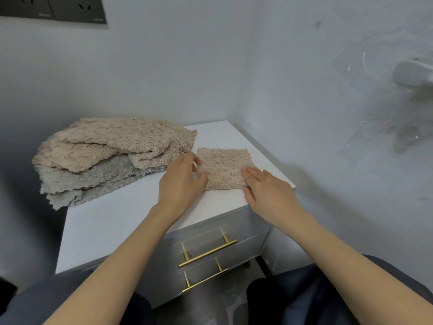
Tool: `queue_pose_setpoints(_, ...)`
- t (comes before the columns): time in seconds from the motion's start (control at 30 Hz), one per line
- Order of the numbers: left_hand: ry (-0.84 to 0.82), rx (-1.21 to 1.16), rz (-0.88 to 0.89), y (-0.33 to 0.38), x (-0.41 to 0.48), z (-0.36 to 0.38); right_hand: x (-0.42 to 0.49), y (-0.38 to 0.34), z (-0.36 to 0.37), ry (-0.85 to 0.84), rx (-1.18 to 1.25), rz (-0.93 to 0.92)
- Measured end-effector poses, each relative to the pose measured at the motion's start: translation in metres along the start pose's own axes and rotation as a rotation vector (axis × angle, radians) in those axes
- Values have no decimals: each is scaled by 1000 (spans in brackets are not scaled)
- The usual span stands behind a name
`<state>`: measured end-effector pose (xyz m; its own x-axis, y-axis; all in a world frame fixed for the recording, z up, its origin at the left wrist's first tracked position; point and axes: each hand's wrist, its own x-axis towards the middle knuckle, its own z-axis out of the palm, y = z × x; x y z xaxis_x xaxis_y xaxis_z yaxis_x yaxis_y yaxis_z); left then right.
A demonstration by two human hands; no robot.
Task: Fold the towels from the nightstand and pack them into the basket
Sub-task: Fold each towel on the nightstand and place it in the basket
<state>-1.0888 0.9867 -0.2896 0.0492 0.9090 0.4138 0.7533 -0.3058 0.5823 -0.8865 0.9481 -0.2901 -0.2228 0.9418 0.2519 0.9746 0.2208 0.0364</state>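
Squarely atop nubby beige rectangular towel (225,165), right hand (269,195) fingers straight; left hand (181,184) fingers unclear.

We see the folded towel (225,168) in beige, with a bumpy, scale-like pattern. In the pile, the upper towels (117,141) show the same beige and the lower towels (93,181) a pale grey-green. The nightstand top (131,219) is white, its drawer fronts (210,231) light grey, their bar handles (207,253) brass-gold. The socket panel (54,8) is dark charcoal against a whitish wall (164,66)
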Motion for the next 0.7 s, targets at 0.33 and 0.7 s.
queue_pose_setpoints(0.33, -264, 116, 364, -8, -6, -14, 6, 15, -4, -23, 83, -17)
queue_pose_setpoints(0.7, -297, -201, 52, -7, 5, -14, 19, 24, -4, -8, 703, 144)
